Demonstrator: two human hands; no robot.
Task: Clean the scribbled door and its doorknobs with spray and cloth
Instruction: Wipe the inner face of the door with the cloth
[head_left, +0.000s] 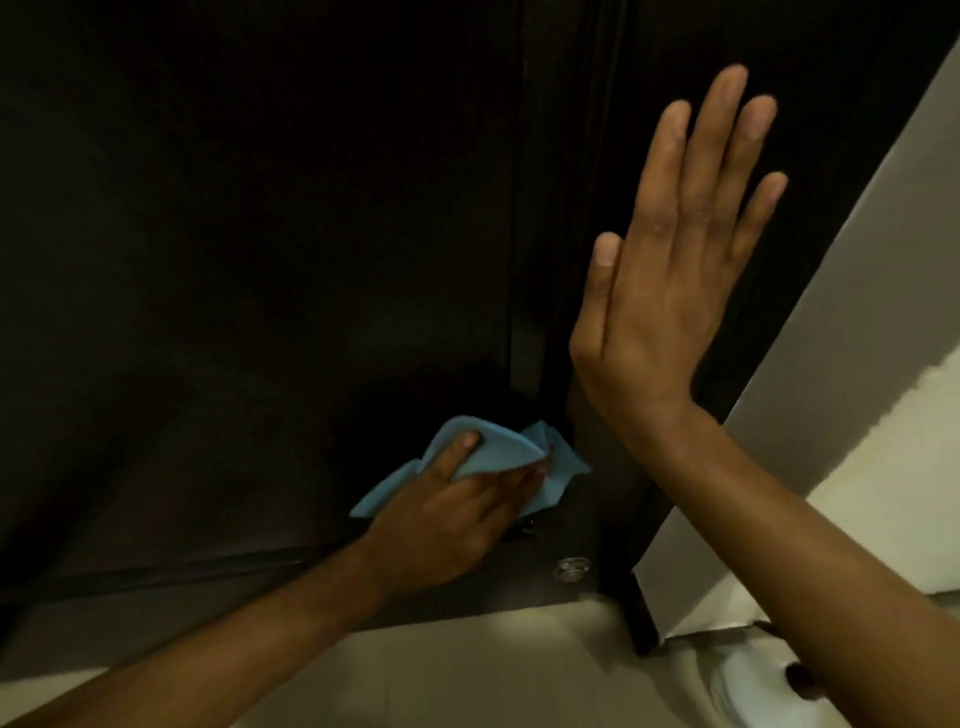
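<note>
Ok, door (260, 260): dark, fills the view.
left hand (457, 514): grips blue cloth (498, 457) against door's right edge, probably over the knob.
right hand (670, 270): fingers straight, flat on door frame (587, 156).

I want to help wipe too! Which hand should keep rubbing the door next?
The left hand. It already holds the blue cloth against the dark door. The right hand is flat and open, with no cloth, near the door's edge.
</note>
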